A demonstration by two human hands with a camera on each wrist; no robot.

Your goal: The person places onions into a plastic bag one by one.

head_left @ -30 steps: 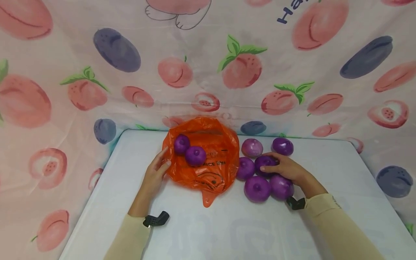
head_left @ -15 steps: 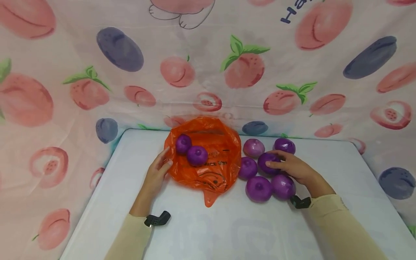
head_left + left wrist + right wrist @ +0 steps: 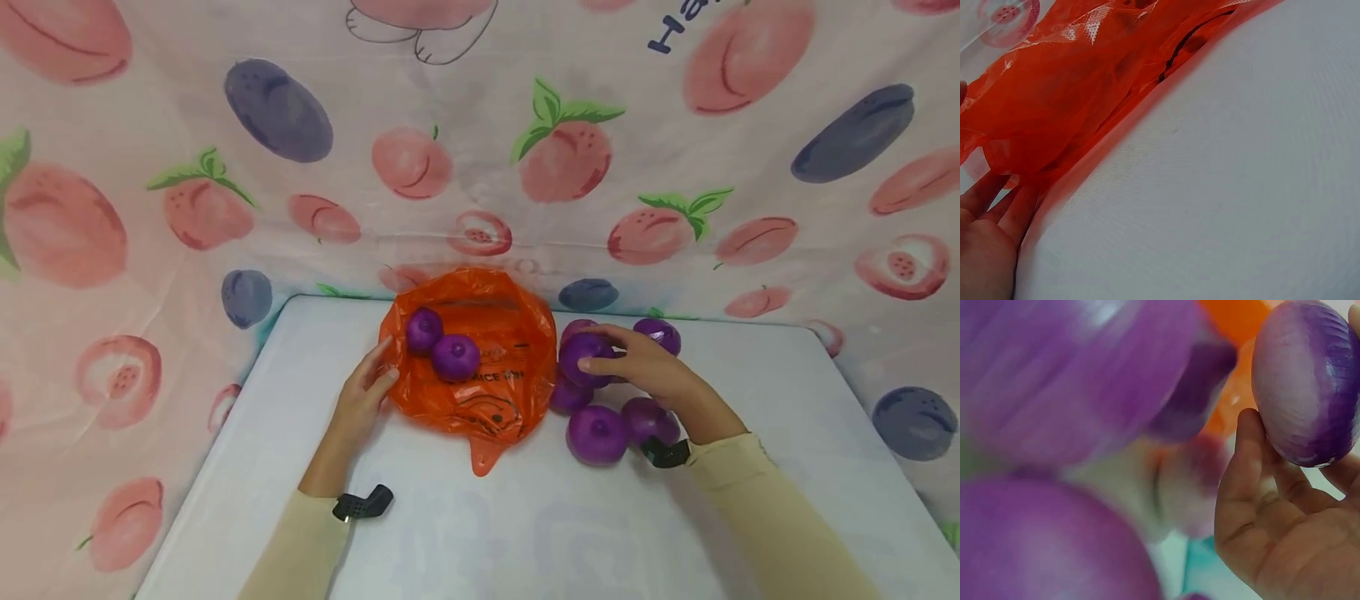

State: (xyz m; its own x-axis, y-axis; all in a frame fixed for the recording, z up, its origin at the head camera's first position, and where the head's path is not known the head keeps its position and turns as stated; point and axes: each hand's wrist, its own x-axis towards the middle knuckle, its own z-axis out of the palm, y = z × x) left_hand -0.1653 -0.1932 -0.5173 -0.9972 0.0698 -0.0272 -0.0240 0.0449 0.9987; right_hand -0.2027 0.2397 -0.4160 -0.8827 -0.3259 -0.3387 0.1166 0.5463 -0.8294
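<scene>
An orange plastic bag (image 3: pixel 487 392) lies open on the white table (image 3: pixel 525 525), with two purple onions (image 3: pixel 455 357) inside. My left hand (image 3: pixel 372 375) pinches the bag's left rim between thumb and straight fingers; in the left wrist view the fingers (image 3: pixel 997 200) lie under the bag (image 3: pixel 1066 87). My right hand (image 3: pixel 603 354) grips one purple onion (image 3: pixel 573 352), lifted just right of the bag. In the right wrist view that onion (image 3: pixel 1307 381) sits in the curled fingers (image 3: pixel 1247 469). Several more purple onions (image 3: pixel 597 433) lie on the table below and behind this hand.
A cloth printed with peaches and plums (image 3: pixel 562 158) hangs close behind and on both sides of the table. Bare table surface stretches toward me in front of the bag and onions, as the left wrist view (image 3: pixel 1241 187) also shows.
My right hand closed on an onion in the group, lifted it and carried it left toward the bag. The left hand and the bag have stayed put.
</scene>
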